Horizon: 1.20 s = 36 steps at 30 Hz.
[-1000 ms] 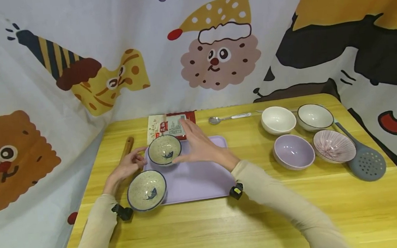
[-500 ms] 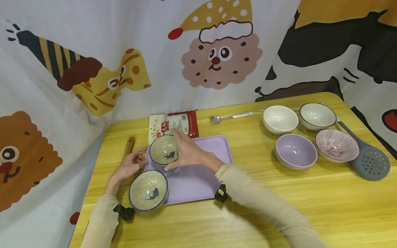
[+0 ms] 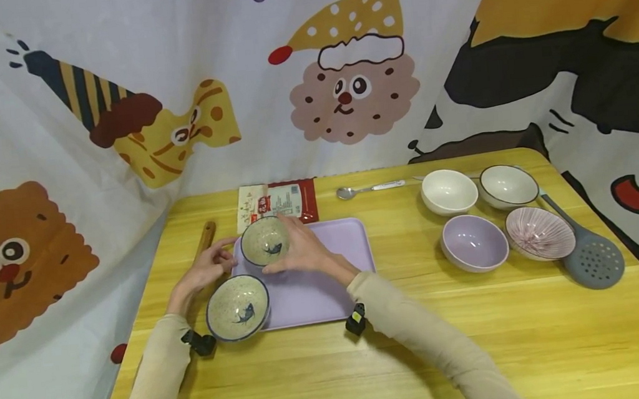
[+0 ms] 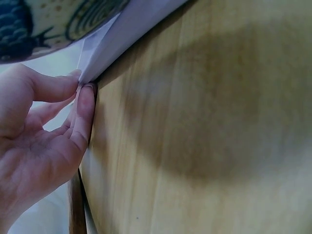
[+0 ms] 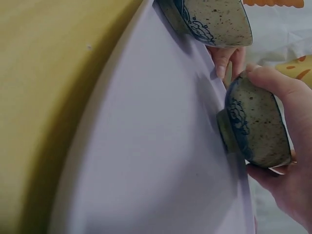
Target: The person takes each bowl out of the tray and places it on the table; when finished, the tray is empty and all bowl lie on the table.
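My left hand (image 3: 204, 271) pinches the left edge of the lilac tray (image 3: 327, 293) between thumb and fingertips; the left wrist view shows the thumb (image 4: 56, 87) on the rim. Fingers of my right hand (image 3: 308, 252) curl round the right side of a speckled beige bowl (image 3: 263, 240) with a blue rim and a blue fish inside. That bowl is at the tray's back left, and the right wrist view shows its patterned outer wall (image 5: 258, 122). A matching bowl (image 3: 234, 306) stands at the front left of the tray, close to my left wrist.
Behind the tray lies a red and cream packet (image 3: 291, 195), with a spoon (image 3: 369, 189) to its right. White (image 3: 448, 192), dark-rimmed (image 3: 509, 186), purple (image 3: 474, 244) and streaked bowls (image 3: 538, 232) stand at right, beside a grey slotted turner (image 3: 594, 259). A wooden handle (image 3: 207, 234) lies left.
My right hand has moved left and a little down, from beside the far speckled bowl to gripping it. My left hand stays at the tray's edge.
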{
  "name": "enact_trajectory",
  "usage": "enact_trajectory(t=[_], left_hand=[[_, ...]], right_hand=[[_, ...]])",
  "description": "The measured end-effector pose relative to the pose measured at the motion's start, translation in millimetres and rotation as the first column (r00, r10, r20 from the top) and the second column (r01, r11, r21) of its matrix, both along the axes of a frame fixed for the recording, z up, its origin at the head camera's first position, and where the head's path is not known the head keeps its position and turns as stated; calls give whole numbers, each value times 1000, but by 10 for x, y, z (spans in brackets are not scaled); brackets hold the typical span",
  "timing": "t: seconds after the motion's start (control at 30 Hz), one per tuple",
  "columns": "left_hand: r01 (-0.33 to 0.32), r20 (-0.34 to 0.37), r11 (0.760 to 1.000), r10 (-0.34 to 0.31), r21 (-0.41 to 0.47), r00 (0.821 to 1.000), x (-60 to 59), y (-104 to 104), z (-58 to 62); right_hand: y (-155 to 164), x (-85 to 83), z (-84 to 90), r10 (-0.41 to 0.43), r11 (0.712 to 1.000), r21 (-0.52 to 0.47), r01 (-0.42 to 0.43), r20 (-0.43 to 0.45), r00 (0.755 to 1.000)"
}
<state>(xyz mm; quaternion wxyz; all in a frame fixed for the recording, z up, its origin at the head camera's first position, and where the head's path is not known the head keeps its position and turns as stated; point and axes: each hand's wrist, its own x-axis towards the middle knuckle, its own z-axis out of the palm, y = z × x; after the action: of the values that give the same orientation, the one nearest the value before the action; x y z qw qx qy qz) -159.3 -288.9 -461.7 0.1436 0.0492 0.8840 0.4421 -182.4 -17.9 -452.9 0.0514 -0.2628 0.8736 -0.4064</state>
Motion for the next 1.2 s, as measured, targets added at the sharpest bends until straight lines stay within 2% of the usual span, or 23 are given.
enact_trajectory(t=[0.17, 0.43, 0.9, 1.2], left_hand=[[8, -16, 1000, -8, 1, 1000, -5, 8, -8], [22, -29, 1000, -21, 21, 999, -7, 27, 7], [5, -29, 1000, -5, -3, 1000, -14, -18, -33], [-4, -17, 1000, 4, -13, 1000, -26, -14, -36]], right_hand=[[103, 1, 37, -66, 996, -61, 63, -50, 997], [366, -33, 200, -160, 977, -163, 139, -125, 979], [825, -25, 479, -317, 935, -212, 284, -144, 938], [1088, 10, 510, -425, 895, -210, 393, -142, 894]])
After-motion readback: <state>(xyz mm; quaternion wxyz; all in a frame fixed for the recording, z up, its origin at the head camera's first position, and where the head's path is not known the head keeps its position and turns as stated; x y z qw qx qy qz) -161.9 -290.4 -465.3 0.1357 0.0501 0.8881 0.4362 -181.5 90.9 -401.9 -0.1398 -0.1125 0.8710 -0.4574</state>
